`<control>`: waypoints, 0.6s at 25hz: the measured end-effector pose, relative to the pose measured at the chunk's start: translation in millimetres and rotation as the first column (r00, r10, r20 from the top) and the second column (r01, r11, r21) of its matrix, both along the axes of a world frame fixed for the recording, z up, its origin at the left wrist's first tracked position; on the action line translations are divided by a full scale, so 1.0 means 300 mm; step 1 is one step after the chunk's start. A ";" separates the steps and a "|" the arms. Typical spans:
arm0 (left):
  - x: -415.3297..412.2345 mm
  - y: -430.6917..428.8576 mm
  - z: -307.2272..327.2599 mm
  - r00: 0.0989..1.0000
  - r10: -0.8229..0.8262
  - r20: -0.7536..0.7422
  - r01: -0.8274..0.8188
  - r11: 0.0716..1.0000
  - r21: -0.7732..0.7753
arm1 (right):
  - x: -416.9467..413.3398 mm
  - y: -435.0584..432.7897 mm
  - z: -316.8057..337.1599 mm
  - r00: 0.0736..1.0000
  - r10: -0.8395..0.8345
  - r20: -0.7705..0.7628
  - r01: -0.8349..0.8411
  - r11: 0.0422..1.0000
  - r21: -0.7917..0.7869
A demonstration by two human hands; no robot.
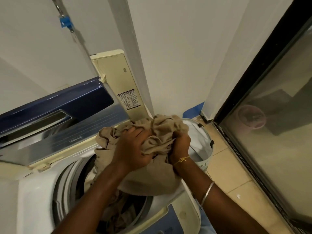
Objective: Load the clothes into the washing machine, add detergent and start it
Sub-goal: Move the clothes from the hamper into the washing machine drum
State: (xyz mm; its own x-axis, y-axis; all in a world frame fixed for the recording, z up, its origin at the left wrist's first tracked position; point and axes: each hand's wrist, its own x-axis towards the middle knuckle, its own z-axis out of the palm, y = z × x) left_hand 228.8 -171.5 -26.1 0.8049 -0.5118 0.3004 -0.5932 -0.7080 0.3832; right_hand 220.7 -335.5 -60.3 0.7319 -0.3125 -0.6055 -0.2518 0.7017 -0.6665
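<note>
A bunched beige cloth (162,129) hangs over the right rim of the top-loading washing machine (33,191). My left hand (133,149) and my right hand (179,146) both grip it from above, side by side. The machine's blue lid (55,105) stands raised at the back. Inside the drum (118,213) lie more crumpled clothes, partly hidden by my left forearm. No detergent is in view.
A white laundry basket (200,142) stands on the tiled floor to the right of the machine, behind my right hand. A dark-framed glass door (270,115) runs along the right. White walls and a pipe close in behind the machine.
</note>
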 end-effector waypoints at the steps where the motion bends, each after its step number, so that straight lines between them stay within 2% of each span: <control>1: -0.026 0.066 0.018 1.000 0.013 -0.002 -0.014 0.999 -0.038 | -0.022 0.045 0.041 0.998 0.014 0.065 -0.003 0.985 -0.172; 2: -0.054 0.133 0.036 0.999 0.034 -0.015 -0.035 0.997 -0.071 | -0.050 0.095 0.069 0.982 0.060 0.178 -0.004 0.954 -0.299; 4: -0.113 0.271 0.065 0.997 0.070 -0.015 -0.071 0.990 -0.123 | -0.112 0.213 0.108 0.909 0.223 0.353 -0.050 0.897 -0.438; 6: -0.175 0.429 0.077 0.989 0.135 -0.065 -0.141 0.987 -0.084 | -0.162 0.345 0.117 0.839 0.376 0.394 -0.138 0.847 -0.514; 8: -0.227 0.579 0.055 0.947 0.249 -0.203 -0.240 0.969 0.067 | -0.183 0.465 0.088 0.729 0.570 0.378 -0.234 0.727 -0.646; 10: -0.273 0.698 0.004 0.857 0.376 -0.353 -0.308 0.922 0.236 | -0.173 0.564 0.010 0.600 0.772 0.210 -0.362 0.496 -0.789; 12: -0.324 0.777 -0.060 0.777 0.451 -0.440 -0.348 0.889 0.298 | -0.162 0.648 -0.081 0.432 0.900 -0.057 -0.463 0.168 -0.870; 14: -0.367 0.811 -0.138 0.756 0.456 -0.470 -0.347 0.887 0.304 | -0.154 0.702 -0.185 0.298 0.900 -0.317 -0.460 -0.155 -0.874; 15: -0.381 0.816 -0.194 0.752 0.448 -0.483 -0.329 0.891 0.314 | -0.153 0.723 -0.229 0.263 0.867 -0.423 -0.450 -0.277 -0.849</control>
